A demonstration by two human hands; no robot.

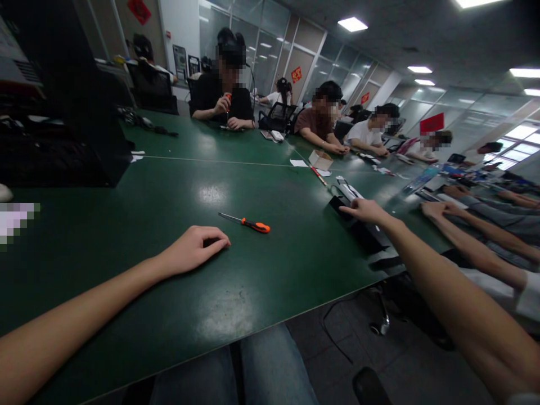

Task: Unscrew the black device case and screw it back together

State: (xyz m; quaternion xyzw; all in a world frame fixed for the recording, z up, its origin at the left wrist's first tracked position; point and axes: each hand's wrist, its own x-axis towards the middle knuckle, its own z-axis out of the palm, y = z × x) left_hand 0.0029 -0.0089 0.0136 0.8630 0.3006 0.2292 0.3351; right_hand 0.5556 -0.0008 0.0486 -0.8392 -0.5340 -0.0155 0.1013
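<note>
On the green table (169,185) my left hand (198,247) rests with its fingers curled and the thumb close to the fingertips; nothing shows in it. A screwdriver (256,226) with an orange and black handle lies just beyond it, its metal shaft pointing left. To the right, my right hand (369,211) reaches over a black box-like object (367,236) near the table edge. Its fingers are bent at the object's upper end, and some fingertips are hidden. Behind that hand lies a white item with a black strap (348,188).
A small open cardboard box (320,160), white paper (298,163) and a red-and-white strip (318,175) lie farther back. A large black panel (84,112) stands at left. Several people sit around the table. A neighbour's hands (441,211) rest at right. Below is a chair caster (382,326).
</note>
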